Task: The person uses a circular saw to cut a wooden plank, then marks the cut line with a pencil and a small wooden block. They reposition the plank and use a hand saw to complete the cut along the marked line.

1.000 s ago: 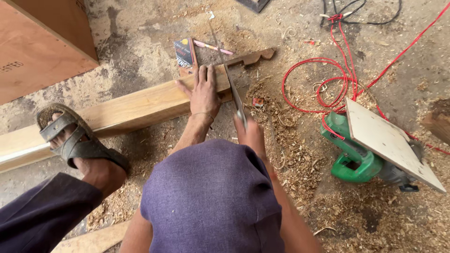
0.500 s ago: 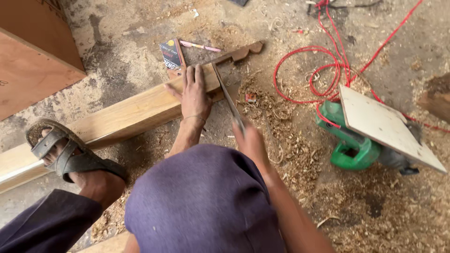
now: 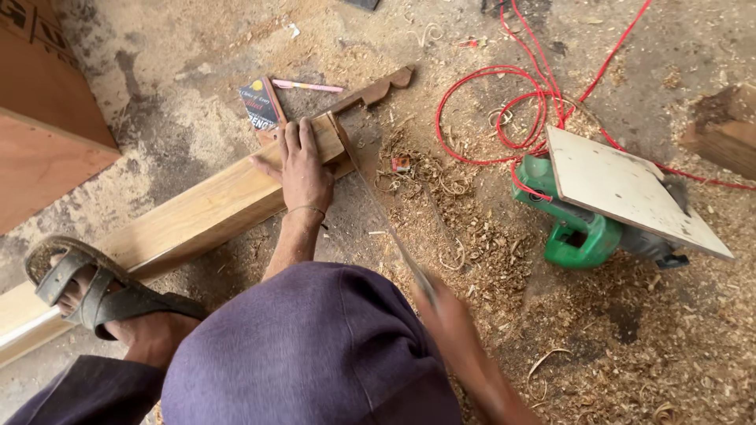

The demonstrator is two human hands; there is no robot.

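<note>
A long pale wooden beam [image 3: 197, 212] lies slanted on the sawdust-covered floor. My left hand [image 3: 301, 165] presses flat on its far end, fingers spread. My right hand [image 3: 445, 311], blurred, grips the handle of a thin hand saw [image 3: 378, 205] whose blade runs up to the beam's end right of my left hand. My sandalled foot [image 3: 94, 291] stands on the beam's near part. My purple-clad knee [image 3: 307, 354] fills the lower middle.
A green power tool with a flat board on it [image 3: 598, 212] lies at right, its red cable [image 3: 504, 102] looped on the floor. A dark carved strip [image 3: 370, 93], a small booklet [image 3: 258, 105] and a pink pencil [image 3: 307, 85] lie beyond the beam. A plywood box [image 3: 39, 134] stands at left.
My right hand has drawn the saw back toward me, so more blade shows between the hand and the beam. The left hand stays on the beam's end.
</note>
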